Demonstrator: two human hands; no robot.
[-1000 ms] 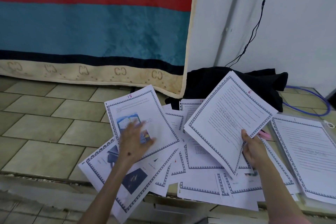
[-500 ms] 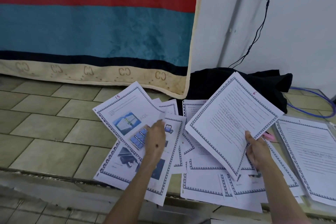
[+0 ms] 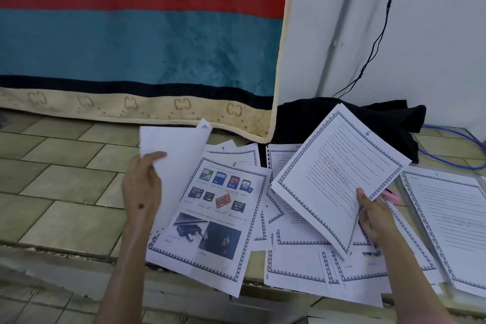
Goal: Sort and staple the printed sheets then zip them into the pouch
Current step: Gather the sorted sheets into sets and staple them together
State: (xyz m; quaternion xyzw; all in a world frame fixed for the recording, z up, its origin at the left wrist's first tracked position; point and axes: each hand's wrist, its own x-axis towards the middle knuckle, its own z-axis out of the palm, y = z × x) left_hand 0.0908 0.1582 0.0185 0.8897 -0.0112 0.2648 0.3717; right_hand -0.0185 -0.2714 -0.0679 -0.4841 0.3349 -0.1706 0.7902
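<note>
Printed sheets with blue patterned borders lie scattered on the tiled ledge. My right hand [image 3: 374,218] grips a small stack of text pages [image 3: 339,179], its top page marked 6, lifted and tilted above the pile. My left hand [image 3: 143,187] holds a sheet [image 3: 178,155] by its edge, blank back facing me, raised at the left of the pile. Under it lies page 8 [image 3: 210,221] with memory card pictures, and page 9 [image 3: 231,151] peeks out behind. A clear pouch [image 3: 403,193] at the right has a text page [image 3: 452,221] marked 1 lying on it.
A pink object [image 3: 393,196] pokes out beside the held stack. Black cloth [image 3: 342,118] is bunched against the white wall, with a black cable [image 3: 378,42] above and a blue cable [image 3: 457,144] at right. A teal and red blanket [image 3: 136,39] hangs behind. The ledge edge [image 3: 52,252] drops off in front.
My left hand has lifted the picture sheet marked 15 and turned it over, so its blank back shows and page 8 is uncovered. The right hand's stack has stayed raised.
</note>
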